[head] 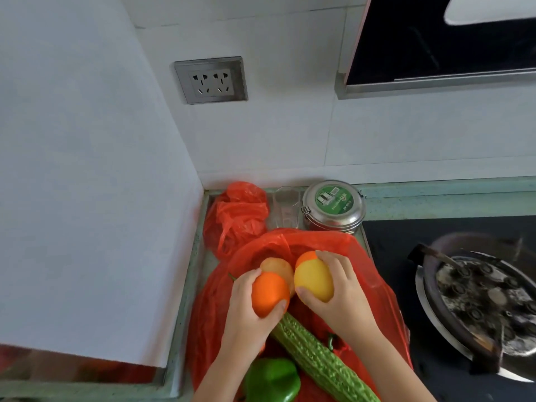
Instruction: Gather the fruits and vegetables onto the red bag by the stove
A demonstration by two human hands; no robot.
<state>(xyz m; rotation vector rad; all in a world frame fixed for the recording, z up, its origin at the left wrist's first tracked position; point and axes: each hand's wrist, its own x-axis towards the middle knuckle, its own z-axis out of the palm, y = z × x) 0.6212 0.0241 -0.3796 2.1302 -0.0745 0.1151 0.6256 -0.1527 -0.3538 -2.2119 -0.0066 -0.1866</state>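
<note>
A red plastic bag (374,274) lies spread on the counter left of the stove. My left hand (246,311) grips an orange (268,294) just above the bag. My right hand (345,291) holds a yellow fruit (311,281), with a second orange (304,258) partly hidden behind it. A pale potato (275,268) sits on the bag between the two hands. A bumpy green bitter gourd (322,364) lies diagonally on the bag under my arms. A green bell pepper (272,381) rests at the bag's near end.
A second crumpled red bag (237,216) sits in the back corner. Beside it stand a clear plastic cup (285,207) and a steel tin with a green lid (333,206). A dark wok (478,300) rests on the black stove at the right. A white wall block borders the left.
</note>
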